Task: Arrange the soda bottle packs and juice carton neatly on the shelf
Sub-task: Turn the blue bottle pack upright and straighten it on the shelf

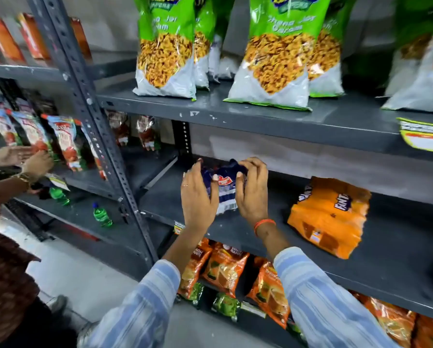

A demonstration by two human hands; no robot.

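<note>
While it stands on the shelf (260, 237), the blue pack (223, 189) sits gripped between both hands' fingers (250, 169).

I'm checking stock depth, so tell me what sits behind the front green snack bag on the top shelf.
Behind the front green snack bag stand more bags of the same kind, partly visible at its right edge. How many there are is hidden by the front bag.

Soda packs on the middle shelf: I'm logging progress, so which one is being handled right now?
The dark blue pack, gripped between the left hand and right hand. The orange Fanta pack sits untouched to its right.
</note>
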